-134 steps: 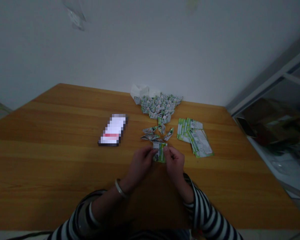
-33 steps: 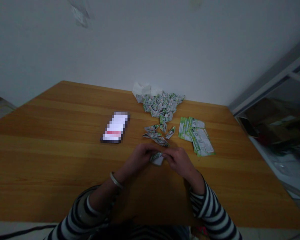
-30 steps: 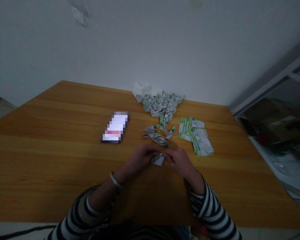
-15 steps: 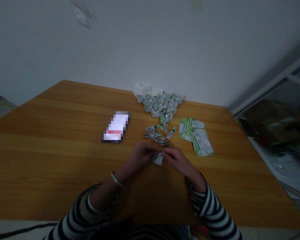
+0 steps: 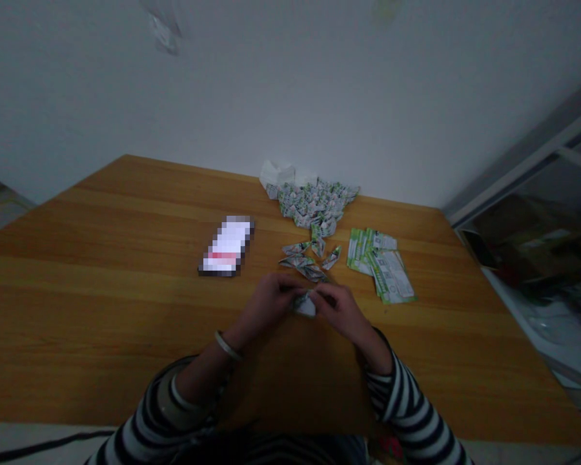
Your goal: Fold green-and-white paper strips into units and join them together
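Note:
Between my two hands is a small piece of folded paper (image 5: pixel 305 306), pale with some print on it. My left hand (image 5: pixel 273 299) grips its left side, fingers closed. From the right, my right hand (image 5: pixel 337 306) pinches the paper's upper edge with thumb and fingers. Just beyond my fingertips lie several folded paper pieces (image 5: pixel 304 263), printed green and white. Farther back, against the wall, a heap of similar folded pieces (image 5: pixel 314 201) is spread out. To the right rest flat green-and-white printed leaflets (image 5: pixel 390 274), overlapping in a loose stack.
A phone (image 5: pixel 227 245) with a lit, blurred screen lies left of the folded pieces. White crumpled paper (image 5: pixel 275 173) sits behind the heap. The wooden table (image 5: pixel 101 271) meets a wall at the back. A shelf unit (image 5: pixel 527 258) stands beyond its right edge.
My right hand has shifted slightly over the paper, and the paper's lower edge has tilted up a little. Both hands still hold it. The other things stay where they were.

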A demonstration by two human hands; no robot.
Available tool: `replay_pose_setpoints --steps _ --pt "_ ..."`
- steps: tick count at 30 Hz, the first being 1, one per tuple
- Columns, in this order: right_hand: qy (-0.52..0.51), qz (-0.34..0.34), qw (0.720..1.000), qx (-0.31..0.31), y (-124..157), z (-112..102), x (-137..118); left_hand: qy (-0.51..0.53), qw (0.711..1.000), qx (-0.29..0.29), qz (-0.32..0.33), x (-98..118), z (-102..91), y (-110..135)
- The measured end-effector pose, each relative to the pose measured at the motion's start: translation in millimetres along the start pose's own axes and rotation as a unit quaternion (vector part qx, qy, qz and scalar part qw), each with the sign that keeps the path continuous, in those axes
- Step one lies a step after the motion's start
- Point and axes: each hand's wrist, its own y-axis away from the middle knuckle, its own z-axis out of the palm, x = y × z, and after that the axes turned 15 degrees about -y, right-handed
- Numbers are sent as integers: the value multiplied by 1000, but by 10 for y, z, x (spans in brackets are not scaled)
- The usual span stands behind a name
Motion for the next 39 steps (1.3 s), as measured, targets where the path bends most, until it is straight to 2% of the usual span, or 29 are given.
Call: replay_pose_setpoints --steps 2,4,9,15,18,22,25,27,29,32,34,39 --pt "-37 8 999 32 -18 54 20 45 996 62 -34 40 40 2" --pt "-35 5 997 74 -33 117 54 96 989 91 -62 83 89 9" --pt "-68 -8 988 139 -47 235 123 140 981 118 -71 117 171 24" --pt "-203 45 964 166 -73 341 129 202 966 141 -75 91 151 36" --pt "-206 63 958 188 -73 353 136 217 966 125 -67 86 141 41" --pt "-176 107 967 149 -51 260 136 156 982 91 -49 63 125 16" --pt "-89 79 986 118 -35 144 101 59 991 119 -4 65 88 -8" --pt "-48 40 989 133 -31 80 68 28 989 144 22 88 55 -12" --pt "-77 28 984 159 -34 45 37 66 989 135 13 120 26 -8" --pt "-185 67 966 168 -43 46 4 175 981 80 -33 151 11 2" --pt "-228 94 952 182 -48 67 -8 211 974 63 -53 155 20 5" --pt "-231 91 938 242 -40 94 7 217 972 86 -33 134 67 2"
